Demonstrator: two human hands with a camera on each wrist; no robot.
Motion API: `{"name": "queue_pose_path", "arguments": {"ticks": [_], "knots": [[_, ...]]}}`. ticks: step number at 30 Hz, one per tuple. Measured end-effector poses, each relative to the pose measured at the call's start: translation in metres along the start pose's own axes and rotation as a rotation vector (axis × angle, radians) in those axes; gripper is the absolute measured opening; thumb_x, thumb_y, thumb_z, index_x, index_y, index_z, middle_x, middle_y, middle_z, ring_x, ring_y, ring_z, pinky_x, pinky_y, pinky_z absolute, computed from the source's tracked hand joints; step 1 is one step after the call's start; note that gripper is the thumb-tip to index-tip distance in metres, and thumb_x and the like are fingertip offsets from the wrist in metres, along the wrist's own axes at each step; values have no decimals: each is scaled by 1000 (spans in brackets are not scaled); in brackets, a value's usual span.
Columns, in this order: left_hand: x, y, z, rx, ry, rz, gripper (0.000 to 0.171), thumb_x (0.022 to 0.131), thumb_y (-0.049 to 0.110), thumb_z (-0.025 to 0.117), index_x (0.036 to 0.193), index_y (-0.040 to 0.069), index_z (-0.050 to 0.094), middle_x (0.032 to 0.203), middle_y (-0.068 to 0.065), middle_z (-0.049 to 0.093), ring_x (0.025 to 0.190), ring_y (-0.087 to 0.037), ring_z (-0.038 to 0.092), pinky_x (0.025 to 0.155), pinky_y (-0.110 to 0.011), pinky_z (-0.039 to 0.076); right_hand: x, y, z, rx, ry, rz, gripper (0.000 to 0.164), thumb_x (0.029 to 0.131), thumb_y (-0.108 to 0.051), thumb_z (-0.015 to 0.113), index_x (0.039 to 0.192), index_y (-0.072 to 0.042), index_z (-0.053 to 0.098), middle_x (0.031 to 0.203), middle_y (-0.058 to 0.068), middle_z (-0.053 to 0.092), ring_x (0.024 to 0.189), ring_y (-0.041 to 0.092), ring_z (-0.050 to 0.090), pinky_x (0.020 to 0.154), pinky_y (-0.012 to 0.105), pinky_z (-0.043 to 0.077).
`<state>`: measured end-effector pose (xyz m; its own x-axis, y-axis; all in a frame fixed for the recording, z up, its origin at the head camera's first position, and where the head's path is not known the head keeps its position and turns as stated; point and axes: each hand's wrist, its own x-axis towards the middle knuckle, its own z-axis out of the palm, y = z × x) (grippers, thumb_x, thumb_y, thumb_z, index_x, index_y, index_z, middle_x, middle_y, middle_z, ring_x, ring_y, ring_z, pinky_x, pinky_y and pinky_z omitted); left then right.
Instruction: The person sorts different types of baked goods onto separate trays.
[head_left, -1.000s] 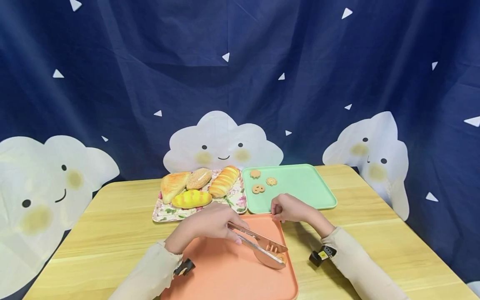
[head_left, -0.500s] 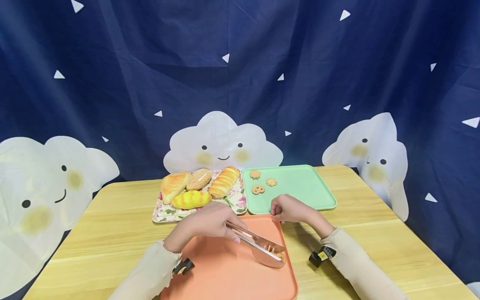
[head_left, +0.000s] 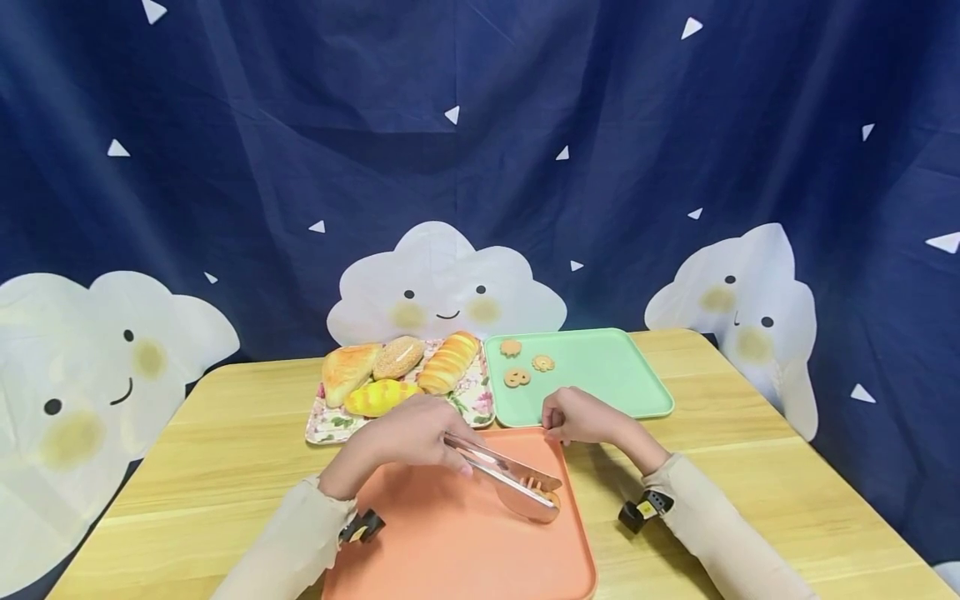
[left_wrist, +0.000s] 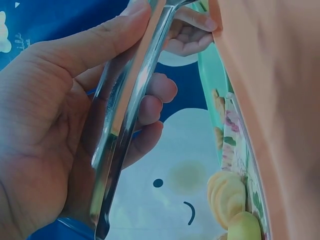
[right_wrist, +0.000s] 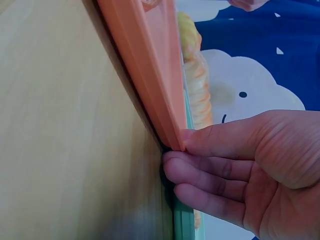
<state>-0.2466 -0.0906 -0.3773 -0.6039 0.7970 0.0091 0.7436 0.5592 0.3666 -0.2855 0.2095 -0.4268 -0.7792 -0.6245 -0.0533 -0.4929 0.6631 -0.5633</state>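
Observation:
My left hand [head_left: 416, 432] grips metal tongs [head_left: 501, 468] over the orange tray [head_left: 450, 542]. In the left wrist view the thumb lies along one side of the tongs [left_wrist: 131, 100] and the fingers curl round the other. At the tongs' far ends is a small round cookie [head_left: 551, 498], partly hidden by the metal; whether it is off the tray I cannot tell. My right hand [head_left: 583, 417] pinches the orange tray's far right corner. From the right wrist, the thumb shows on top of the rim and the fingers below it.
Behind, a green tray [head_left: 600, 375] bears a star-shaped cookie [head_left: 511, 347], a flower-shaped cookie [head_left: 543, 363] and a pretzel-like cookie [head_left: 517, 377]. Left of it, a floral tray [head_left: 480, 402] carries several breads [head_left: 448, 363]. All stand on a wooden table [head_left: 187, 483].
The left hand and tongs have moved left and slightly away from me, and the cookie has shifted with them from the orange tray's right rim. The right hand stays at the corner.

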Motion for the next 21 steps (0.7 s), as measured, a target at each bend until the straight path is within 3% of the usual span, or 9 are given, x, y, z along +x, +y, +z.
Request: {"name": "queue_pose_path", "arguments": {"ticks": [11, 21], "knots": [[1, -4, 3, 15, -9, 11, 27, 79, 35, 87, 105, 28, 83, 81, 19, 73, 64, 1, 49, 61, -21, 41, -2, 2, -6, 100, -70, -34, 10, 85, 9, 71, 87, 0, 68, 68, 10, 69, 57, 12, 62, 56, 20, 46], [3, -9, 7, -24, -37, 41, 29, 79, 36, 87, 107, 29, 82, 76, 22, 70, 60, 4, 45, 58, -18, 39, -3, -2, -8, 114, -72, -50, 10, 83, 11, 71, 88, 4, 69, 72, 11, 69, 61, 7, 60, 58, 20, 48]]}}
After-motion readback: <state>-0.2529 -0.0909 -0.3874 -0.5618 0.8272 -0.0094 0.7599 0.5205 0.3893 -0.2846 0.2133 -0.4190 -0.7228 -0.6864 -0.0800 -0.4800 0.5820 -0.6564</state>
